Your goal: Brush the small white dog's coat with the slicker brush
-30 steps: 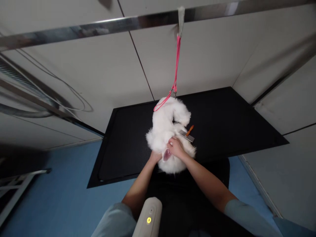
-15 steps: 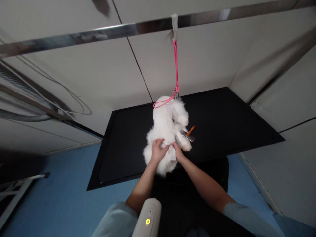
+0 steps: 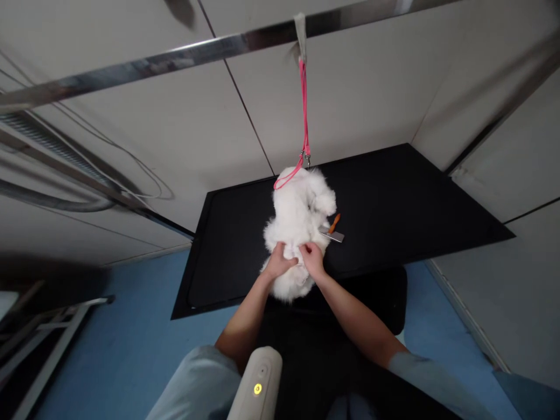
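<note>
A fluffy white dog (image 3: 293, 201) is on the black grooming table (image 3: 394, 210), its near end toward me. My left hand (image 3: 278, 263) rests on the dog's near end, thumb and fingers apart in the fur. Beside it, my right hand (image 3: 312, 260) has its fingers curled together in a pinch at the fur. A pale patch lies between the hands; I cannot make out whether it is fur or something else. Just right of the dog lies a slicker brush (image 3: 334, 230) with an orange handle. A pink grooming loop (image 3: 303, 108) reaches down to the dog's far end.
Above the table runs a metal bar (image 3: 210, 51), from which the loop hangs by a whitish strap (image 3: 301, 36). A grey hose (image 3: 52, 201) and cables run along the left wall. A pale device with a yellow light (image 3: 257, 379) sticks up at the bottom, near my body.
Both hands have shifted slightly up along the dog's near end, and my right hand's fingers are more curled. The view has tilted a little. The brush still lies beside the dog.
</note>
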`<state>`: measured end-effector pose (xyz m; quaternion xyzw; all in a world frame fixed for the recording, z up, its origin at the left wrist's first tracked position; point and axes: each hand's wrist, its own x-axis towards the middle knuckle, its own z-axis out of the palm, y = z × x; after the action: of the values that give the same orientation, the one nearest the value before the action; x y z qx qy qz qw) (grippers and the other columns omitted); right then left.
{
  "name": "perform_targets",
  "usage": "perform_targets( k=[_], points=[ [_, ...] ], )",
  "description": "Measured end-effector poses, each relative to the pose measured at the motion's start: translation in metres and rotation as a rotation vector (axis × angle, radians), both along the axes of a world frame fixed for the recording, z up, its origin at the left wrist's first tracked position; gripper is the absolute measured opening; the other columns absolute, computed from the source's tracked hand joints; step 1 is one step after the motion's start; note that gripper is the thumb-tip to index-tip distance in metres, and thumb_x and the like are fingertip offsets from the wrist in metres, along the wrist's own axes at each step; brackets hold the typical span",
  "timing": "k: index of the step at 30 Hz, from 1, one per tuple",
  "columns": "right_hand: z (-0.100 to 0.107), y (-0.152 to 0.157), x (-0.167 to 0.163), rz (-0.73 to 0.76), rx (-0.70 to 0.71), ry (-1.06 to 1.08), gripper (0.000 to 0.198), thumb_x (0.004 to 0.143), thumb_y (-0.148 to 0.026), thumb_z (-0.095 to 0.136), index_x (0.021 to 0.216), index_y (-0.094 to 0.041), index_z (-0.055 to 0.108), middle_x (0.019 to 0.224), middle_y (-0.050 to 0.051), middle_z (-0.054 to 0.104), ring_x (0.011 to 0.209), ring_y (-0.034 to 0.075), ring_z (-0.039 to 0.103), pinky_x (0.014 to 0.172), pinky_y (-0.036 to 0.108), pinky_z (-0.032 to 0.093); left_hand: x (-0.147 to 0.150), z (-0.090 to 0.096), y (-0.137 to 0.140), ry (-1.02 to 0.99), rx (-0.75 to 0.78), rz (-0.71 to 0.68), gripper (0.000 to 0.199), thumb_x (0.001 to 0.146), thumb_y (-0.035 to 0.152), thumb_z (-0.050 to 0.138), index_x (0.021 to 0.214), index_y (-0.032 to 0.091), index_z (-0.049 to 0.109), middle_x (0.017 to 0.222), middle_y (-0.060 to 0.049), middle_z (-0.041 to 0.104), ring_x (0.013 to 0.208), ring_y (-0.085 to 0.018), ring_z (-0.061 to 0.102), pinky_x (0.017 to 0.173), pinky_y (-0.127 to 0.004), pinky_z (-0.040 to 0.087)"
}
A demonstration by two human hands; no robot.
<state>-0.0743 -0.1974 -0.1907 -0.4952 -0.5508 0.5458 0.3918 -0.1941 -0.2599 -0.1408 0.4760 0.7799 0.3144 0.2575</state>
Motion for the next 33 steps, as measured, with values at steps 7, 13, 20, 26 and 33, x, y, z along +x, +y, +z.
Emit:
perform_targets(
  k=[7,13,20,26,33],
  points=[
    [0.001,-0.006,-0.022,0.067,-0.086,0.081,0.009,0.063,-0.023,0.058,0.072,-0.019,0.059,0.066,-0.002,0.061,0.064,0.014,0.055,0.065,0.026,0.045,-0.004,-0.008,-0.004,-0.002,0.031,-0.017,0.060,0.064,0.030,0.069,0.116,0.018,0.042,0.114,-0.008,0.056,0.109,-0.024,0.056,0.096,-0.038,0.042],
    [0.007,-0.008,-0.019,0.024,-0.078,0.067,0.012,0.067,-0.029,0.059,0.074,-0.019,0.058,0.066,-0.002,0.059,0.062,0.014,0.054,0.063,0.026,0.044,-0.006,-0.020,-0.005,0.083,0.137,-0.026,0.072,0.062,0.027,0.071,0.125,0.016,0.040,0.126,-0.013,0.048,0.122,-0.027,0.048,0.106,-0.040,0.036],
    [0.006,-0.008,-0.021,0.054,-0.065,0.081,0.015,0.069,-0.032,0.057,0.063,-0.020,0.050,0.058,-0.005,0.050,0.056,0.012,0.046,0.054,0.024,0.036,-0.005,-0.016,-0.011,0.143,0.142,-0.151,0.067,0.070,0.026,0.068,0.134,0.021,0.049,0.123,-0.011,0.050,0.119,-0.027,0.047,0.101,-0.043,0.041],
    [0.004,-0.011,-0.016,0.076,-0.038,0.166,0.015,0.069,-0.029,0.056,0.061,-0.021,0.047,0.057,-0.005,0.047,0.057,0.012,0.044,0.057,0.024,0.036,-0.005,-0.016,-0.002,0.070,0.119,-0.047,0.022,0.080,0.024,0.055,0.091,0.019,0.073,0.097,-0.007,0.067,0.112,-0.025,0.053,0.105,-0.042,0.038],
    [0.012,-0.011,-0.023,0.068,0.024,0.081,0.005,0.068,-0.017,0.054,0.066,-0.018,0.059,0.063,-0.001,0.059,0.062,0.015,0.052,0.064,0.026,0.043,-0.005,-0.010,0.008,0.062,0.310,0.050,0.040,0.072,0.054,0.058,0.081,0.019,0.074,0.082,-0.008,0.069,0.087,-0.024,0.062,0.086,-0.041,0.051]
  ],
)
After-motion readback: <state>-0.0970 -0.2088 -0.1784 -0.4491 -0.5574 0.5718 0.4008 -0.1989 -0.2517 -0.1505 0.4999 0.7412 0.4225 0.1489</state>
